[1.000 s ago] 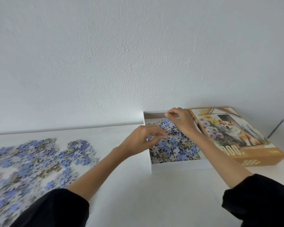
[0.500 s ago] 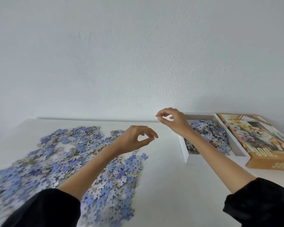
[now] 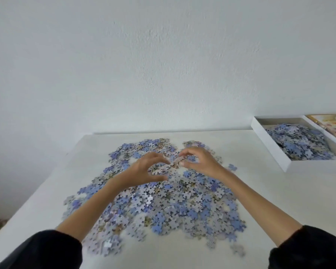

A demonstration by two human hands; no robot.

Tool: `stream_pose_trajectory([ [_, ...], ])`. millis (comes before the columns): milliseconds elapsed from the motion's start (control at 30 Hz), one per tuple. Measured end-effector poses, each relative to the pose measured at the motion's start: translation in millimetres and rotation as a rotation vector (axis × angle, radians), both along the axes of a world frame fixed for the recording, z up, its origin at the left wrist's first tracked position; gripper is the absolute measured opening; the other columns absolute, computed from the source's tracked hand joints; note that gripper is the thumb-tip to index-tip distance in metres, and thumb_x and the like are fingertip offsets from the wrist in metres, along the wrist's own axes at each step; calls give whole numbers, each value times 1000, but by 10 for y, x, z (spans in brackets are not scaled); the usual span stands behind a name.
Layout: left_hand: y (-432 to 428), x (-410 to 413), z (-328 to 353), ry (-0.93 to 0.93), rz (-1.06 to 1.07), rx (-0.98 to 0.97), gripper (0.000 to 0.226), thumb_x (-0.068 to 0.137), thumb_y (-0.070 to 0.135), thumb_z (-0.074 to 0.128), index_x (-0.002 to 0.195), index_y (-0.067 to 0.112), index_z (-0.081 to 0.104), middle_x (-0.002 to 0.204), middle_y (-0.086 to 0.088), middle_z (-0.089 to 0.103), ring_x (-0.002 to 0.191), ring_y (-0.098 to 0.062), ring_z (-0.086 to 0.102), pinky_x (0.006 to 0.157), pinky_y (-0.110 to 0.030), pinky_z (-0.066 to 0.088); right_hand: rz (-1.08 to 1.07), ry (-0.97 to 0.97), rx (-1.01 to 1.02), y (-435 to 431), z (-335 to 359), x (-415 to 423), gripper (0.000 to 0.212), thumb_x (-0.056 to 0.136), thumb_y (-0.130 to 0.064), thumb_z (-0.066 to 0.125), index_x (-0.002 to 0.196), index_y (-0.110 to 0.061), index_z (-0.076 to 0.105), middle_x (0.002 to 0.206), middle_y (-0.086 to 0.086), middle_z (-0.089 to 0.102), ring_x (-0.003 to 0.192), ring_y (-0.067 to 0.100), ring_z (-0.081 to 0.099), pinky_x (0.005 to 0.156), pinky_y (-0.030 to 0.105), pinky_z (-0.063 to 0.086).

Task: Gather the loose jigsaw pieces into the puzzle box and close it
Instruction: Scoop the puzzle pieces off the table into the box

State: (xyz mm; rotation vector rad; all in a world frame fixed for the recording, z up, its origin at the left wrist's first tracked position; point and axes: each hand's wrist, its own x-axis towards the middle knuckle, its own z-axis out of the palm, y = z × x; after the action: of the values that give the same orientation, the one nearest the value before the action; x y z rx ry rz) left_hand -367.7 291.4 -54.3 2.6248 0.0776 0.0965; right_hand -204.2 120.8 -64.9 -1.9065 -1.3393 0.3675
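**Gathering stage: most pieces not yet boxed**

Left hand, fingers curved and apart, holds nothing. Right hand curls onto pieces, grip unclear. The loose jigsaw pieces lie under both hands. The puzzle box, well right of the right hand, is part-filled. Its lid is off, just beyond.

Left hand cupped over loose pieces, right hand pinching some; box part-filled.
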Motion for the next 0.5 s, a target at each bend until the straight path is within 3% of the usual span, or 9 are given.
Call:
stream_pose_trajectory([
  [67,159,-203,-74,129,-1,27,87,61,82,45,134,37,38,142,6,27,129,-9,25,108,-35,26,69,-37,-172,76,-59,-224,68,67,-63,61,128,-37,45,133,-4,45,121,7,39,106,43,32],
  [133,291,-386,-156,275,-2,83,106,50,87,47,142,44,17,151,7,5,138,-16,6,112,-52,13,147,-91,-406,92,-137,-452,96,60,-69,63,140,-46,17,151,-5,10,136,12,10,110,50,16],
  [233,420,-601,-322,375,-22,139,128,37,91,49,142,48,-12,151,10,-23,134,-18,-22,103,-61,-13,153,-247,-564,62,-290,-714,117,44,-80,52,136,-53,-15,148,-8,-26,136,18,-24,105,50,-9],
  [367,493,-719,-493,313,-25,208,128,40,92,46,136,48,-27,152,5,-24,139,-21,-19,103,-54,-19,105,-256,-573,101,-383,-834,117,41,-84,47,126,-57,-28,140,-7,-39,130,21,-36,97,47,-22],
  [500,486,-732,-577,158,15,256,123,46,96,32,143,39,-18,155,6,-3,140,-13,2,110,-45,-8,46,-317,-547,155,-381,-900,108,44,-87,36,130,-55,-21,148,-7,-27,137,20,-24,102,43,-16],
])
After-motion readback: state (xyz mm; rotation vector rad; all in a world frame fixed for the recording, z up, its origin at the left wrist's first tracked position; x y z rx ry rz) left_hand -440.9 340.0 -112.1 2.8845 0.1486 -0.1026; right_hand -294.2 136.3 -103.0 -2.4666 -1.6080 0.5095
